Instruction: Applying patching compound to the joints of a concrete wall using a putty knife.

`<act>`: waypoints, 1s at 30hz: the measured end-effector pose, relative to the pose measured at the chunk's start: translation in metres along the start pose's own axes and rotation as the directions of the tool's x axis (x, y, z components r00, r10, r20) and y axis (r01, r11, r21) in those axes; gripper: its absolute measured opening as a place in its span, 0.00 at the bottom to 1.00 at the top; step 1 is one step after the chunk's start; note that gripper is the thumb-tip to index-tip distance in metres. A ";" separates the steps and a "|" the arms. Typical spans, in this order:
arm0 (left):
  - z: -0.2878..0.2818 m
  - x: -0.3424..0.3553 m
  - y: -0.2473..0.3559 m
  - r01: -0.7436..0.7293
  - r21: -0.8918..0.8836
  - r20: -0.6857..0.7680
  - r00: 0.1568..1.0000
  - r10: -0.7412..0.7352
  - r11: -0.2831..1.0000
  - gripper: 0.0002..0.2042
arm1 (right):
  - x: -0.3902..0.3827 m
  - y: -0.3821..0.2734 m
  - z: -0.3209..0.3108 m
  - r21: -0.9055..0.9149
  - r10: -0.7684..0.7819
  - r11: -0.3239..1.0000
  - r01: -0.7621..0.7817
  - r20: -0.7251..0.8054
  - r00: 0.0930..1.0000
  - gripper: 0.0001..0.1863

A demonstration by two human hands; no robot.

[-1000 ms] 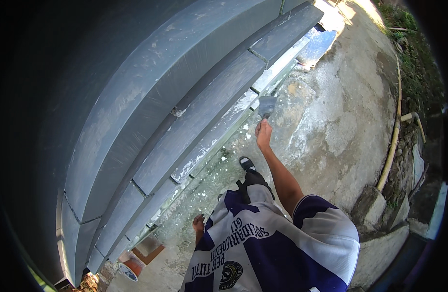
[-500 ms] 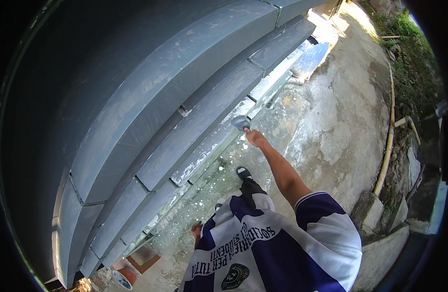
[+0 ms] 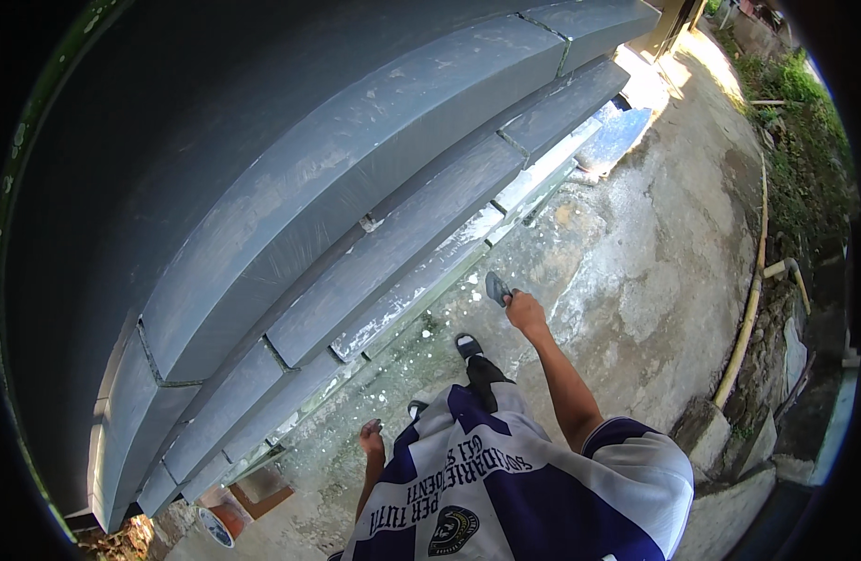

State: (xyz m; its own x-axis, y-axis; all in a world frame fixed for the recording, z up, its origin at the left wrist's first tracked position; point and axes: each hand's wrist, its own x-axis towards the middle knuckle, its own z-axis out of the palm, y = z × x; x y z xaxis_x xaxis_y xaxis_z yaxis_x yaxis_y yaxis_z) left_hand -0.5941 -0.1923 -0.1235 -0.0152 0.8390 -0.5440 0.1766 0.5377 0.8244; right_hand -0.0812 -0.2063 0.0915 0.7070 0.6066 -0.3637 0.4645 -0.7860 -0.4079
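Right hand (image 3: 524, 309) grips scraper (image 3: 497, 288) off the wall (image 3: 374, 252), above wet concrete floor (image 3: 636, 280); left hand (image 3: 371, 438) hangs empty, loosely curled. Risk: slipping on damp floor, or blade gouging paint.

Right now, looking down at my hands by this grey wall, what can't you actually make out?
- Head view: the flat tool in the right hand is too small to tell its kind.
- Left hand: small and shaded beside the shirt; whether it holds anything cannot be told.
- Bucket at the lower edge: cut off, contents hidden.
- The wall's top is lost in the dark rim.
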 end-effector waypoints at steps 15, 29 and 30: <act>0.044 -0.051 -0.027 0.026 -0.149 -0.032 0.999 -0.032 0.989 0.08 | 0.086 -0.025 0.010 -0.117 -0.213 0.973 0.201 -0.101 0.972 0.12; 0.121 -0.080 0.014 0.097 -0.181 -0.329 0.932 -0.153 0.979 0.06 | 0.120 -0.015 0.000 0.165 -0.414 0.888 0.428 -0.117 0.903 0.10; 0.117 -0.084 0.004 0.098 -0.135 -0.346 0.928 -0.139 0.986 0.06 | 0.118 -0.019 -0.015 0.131 -0.423 0.892 0.433 -0.102 0.900 0.10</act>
State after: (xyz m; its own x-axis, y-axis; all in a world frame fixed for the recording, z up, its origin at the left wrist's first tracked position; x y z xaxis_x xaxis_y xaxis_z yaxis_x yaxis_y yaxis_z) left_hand -0.4766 -0.2705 -0.0928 -0.3792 0.7324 -0.5654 0.0394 0.6233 0.7810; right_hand 0.0015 -0.1218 0.0692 0.4948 0.8662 -0.0693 0.6507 -0.4222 -0.6311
